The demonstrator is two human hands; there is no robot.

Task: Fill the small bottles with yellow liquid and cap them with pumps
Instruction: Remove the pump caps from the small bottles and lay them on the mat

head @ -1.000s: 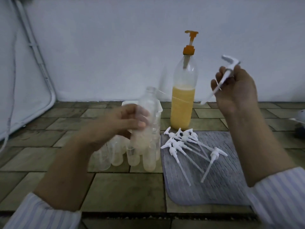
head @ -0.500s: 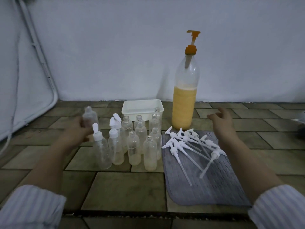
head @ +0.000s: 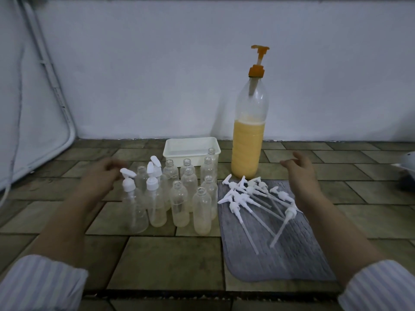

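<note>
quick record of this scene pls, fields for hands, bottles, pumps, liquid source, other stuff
left hand: empty, fingers loosely curled, beside the small bottles
right hand: empty, open, above the loose pumps
small bottles: clustered upright on the tiled surface; three at the left capped, the rest uncapped
loose pumps: white, piled on the grey mat
big bottle: about half full of yellow liquid, orange pump on top
tray: white, behind the bottles

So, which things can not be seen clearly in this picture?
- Head view: left hand is motion-blurred; a grip cannot be told.
- White object at right: cut off by the frame edge.
- Rear small clear plastic bottles: fill level hidden by the front ones.
</note>
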